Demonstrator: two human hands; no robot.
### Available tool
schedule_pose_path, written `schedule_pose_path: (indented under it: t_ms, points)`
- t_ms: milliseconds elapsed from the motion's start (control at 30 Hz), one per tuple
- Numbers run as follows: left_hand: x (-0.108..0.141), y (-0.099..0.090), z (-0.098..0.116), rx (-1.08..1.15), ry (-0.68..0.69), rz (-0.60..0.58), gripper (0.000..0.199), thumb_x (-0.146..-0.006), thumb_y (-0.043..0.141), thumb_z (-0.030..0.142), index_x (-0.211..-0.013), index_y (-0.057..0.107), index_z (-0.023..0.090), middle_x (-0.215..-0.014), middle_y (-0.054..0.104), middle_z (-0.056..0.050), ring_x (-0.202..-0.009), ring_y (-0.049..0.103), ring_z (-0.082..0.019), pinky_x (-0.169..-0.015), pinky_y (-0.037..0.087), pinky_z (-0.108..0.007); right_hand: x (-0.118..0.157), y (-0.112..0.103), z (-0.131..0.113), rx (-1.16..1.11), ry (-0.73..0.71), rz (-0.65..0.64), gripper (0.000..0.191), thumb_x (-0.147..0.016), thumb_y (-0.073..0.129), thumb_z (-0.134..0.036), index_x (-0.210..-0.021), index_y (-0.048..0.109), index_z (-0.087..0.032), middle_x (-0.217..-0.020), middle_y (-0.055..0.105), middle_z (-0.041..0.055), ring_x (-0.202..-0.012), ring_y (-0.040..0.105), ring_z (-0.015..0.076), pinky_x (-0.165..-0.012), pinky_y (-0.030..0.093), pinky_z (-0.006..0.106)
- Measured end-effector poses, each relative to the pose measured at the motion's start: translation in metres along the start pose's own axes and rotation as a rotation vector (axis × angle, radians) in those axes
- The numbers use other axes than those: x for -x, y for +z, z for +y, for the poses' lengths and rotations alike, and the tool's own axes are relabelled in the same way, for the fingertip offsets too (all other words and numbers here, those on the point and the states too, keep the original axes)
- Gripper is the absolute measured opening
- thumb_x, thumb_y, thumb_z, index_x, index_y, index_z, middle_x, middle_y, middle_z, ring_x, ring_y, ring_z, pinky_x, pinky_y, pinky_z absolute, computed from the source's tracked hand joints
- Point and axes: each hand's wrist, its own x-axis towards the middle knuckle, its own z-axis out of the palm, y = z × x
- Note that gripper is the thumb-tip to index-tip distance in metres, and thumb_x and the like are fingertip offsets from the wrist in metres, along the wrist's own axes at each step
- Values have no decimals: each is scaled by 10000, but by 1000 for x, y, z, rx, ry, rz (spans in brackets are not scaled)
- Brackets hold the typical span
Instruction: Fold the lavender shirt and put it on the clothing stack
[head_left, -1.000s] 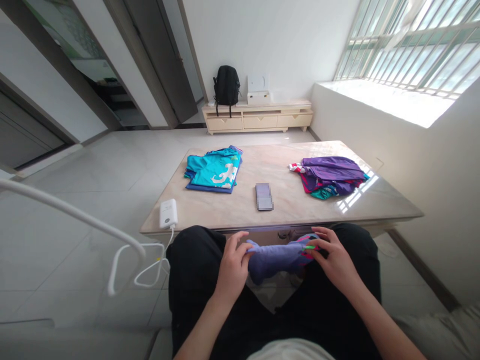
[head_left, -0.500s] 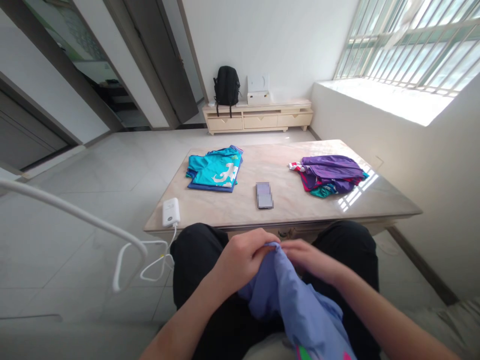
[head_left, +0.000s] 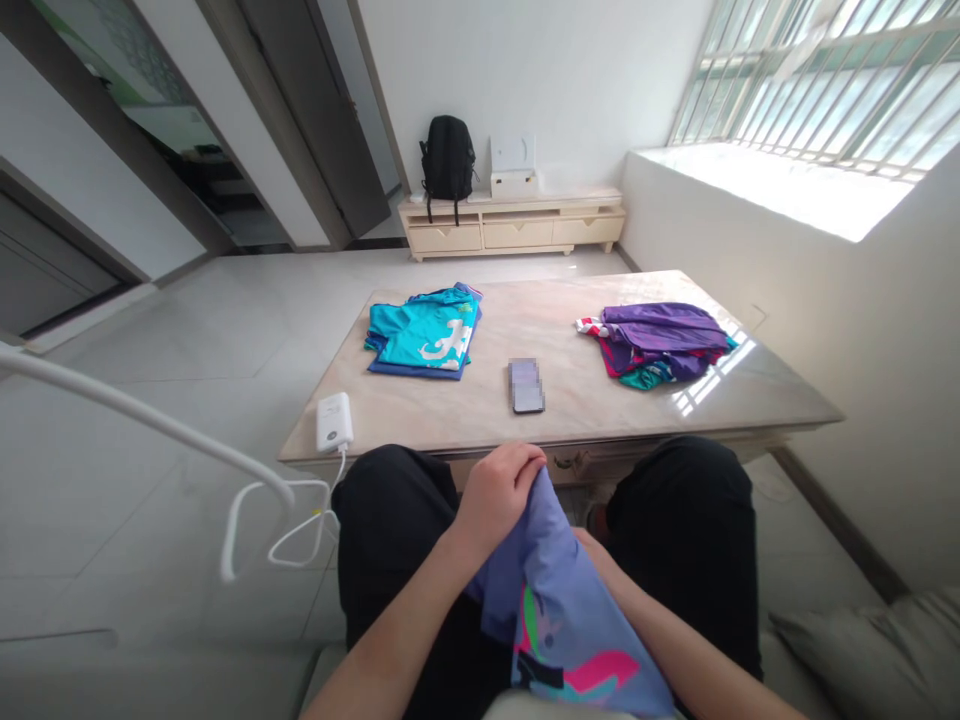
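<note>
Lap view: left hand pinches the top edge of a periwinkle printed garment draped over black trousers; right hand hidden beneath the cloth, fingers impossible to tell; marble table just ahead

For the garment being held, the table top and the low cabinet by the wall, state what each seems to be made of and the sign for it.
Lilac garment: thin printed fabric, matte; it drapes in soft folds from the left hand.
Table top: probably polished marble or stone; veined and mirrors the window.
Low cabinet: likely cream-painted wood.
</note>
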Motion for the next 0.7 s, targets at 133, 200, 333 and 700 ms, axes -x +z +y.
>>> schedule_pose_path:
  t_ms: [133,200,333,700]
  points:
    - [12,-9,12,-57,85,8,212,-1053,451,251,-1007,651,198,-899,691,-39,-844,678,-164,-798,517,-259,11,-15,-21,-119,29,-11,492,-1002,512,-555,-1306,670,-202,-1281,698,107,-1184,644,305,-989,532,420]
    - [18,-14,22,-127,216,-13,235,-1059,414,227,-1068,644,179,-914,687,-57,-854,682,-162,-798,539,-252,15,-18,-40,-25,-102,-48,537,-940,657,-452,-1424,575,-234,-1421,608,102,-1294,575,300,-1097,462,425]
    - [20,-25,44,-334,490,-39,299,-1047,369,172,-1222,610,142,-1038,707,-116,-955,702,-200,-811,587,-286,13,-13,-74,222,-278,-67,546,-848,721,-227,-1379,601,-257,-1378,631,75,-1284,574,294,-1126,438,423]
    - [6,-55,51,-530,645,64,280,-1022,455,116,-1267,588,92,-964,718,-110,-880,710,-204,-734,600,-289,-18,-19,-87,479,-305,84,424,-835,560,-115,-1213,715,-229,-1203,738,48,-1120,681,263,-1006,516,389]
